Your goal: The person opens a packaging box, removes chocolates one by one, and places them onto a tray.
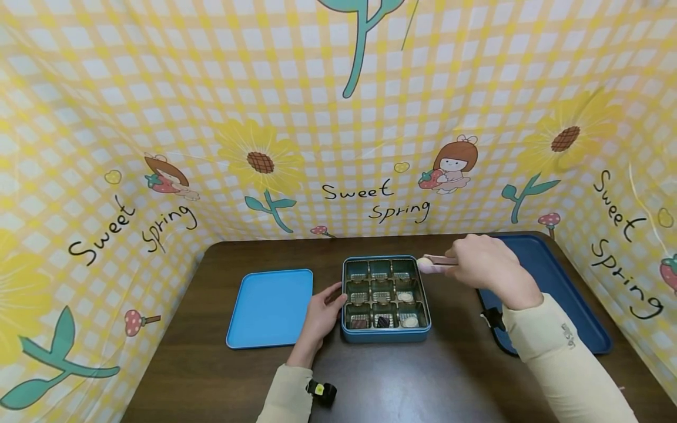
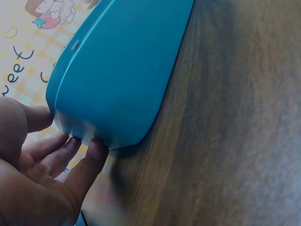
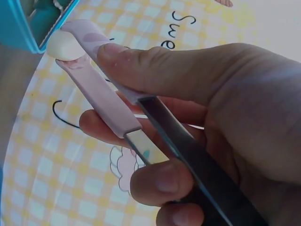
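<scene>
A blue box (image 1: 386, 336) with a gold divided insert stands at the middle of the table. My left hand (image 1: 321, 314) steadies its left side; in the left wrist view the fingertips (image 2: 98, 145) press the side wall and the thumb is at the rim. My right hand (image 1: 483, 264) grips metal tongs (image 3: 101, 94) with pale pink tips. Between those tips is a small, round white piece (image 3: 64, 46), just right of the box's back right corner. White pieces (image 1: 409, 321) lie in the right column's front and middle compartments, with dark pieces (image 1: 383, 321) along the front row.
Left of the box lies a light blue lid or tray (image 1: 272, 308). A dark blue tray (image 1: 560, 294) is on the right, partly under the right forearm, with a black item (image 1: 493, 318) at the wrist. Yellow checked cloth (image 1: 296, 76) surrounds the brown table (image 1: 195, 346).
</scene>
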`<state>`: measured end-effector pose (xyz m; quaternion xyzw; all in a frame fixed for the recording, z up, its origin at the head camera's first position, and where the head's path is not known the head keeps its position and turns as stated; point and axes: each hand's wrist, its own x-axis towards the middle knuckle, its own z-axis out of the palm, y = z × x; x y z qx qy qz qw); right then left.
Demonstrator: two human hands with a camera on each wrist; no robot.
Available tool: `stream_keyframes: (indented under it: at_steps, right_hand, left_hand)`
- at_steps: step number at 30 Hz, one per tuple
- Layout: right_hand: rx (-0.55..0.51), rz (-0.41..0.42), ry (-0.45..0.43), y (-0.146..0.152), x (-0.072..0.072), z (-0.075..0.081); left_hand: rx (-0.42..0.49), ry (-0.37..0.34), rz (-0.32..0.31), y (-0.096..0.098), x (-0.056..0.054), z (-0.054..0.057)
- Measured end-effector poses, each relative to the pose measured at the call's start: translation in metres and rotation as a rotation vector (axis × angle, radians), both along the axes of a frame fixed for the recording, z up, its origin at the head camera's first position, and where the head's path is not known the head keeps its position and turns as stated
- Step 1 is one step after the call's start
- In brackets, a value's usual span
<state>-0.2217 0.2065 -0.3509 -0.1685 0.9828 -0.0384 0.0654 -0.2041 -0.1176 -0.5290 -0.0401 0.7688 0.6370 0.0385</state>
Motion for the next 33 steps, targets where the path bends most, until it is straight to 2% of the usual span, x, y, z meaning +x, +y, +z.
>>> stream_keyframes:
  at_steps: [9, 17, 29, 33]
  right_hand:
    - [0.01, -0.044, -0.001, 0.018, 0.0, 0.001]
    - [0.012, -0.079, -0.042, 0.033, 0.001, 0.0]
    - [0.013, -0.112, -0.043, 0.059, -0.002, 0.004]
    - [0.0, -0.127, -0.039, 0.07, 0.0, 0.001]
  left_hand:
    - [0.029, 0.001, -0.018, 0.0, 0.002, 0.003]
    - [0.008, -0.004, -0.012, 0.0, 0.002, 0.003]
    - [0.017, -0.007, -0.016, -0.002, 0.002, 0.002]
    - [0.02, -0.01, -0.028, 0.0, 0.009, 0.02]
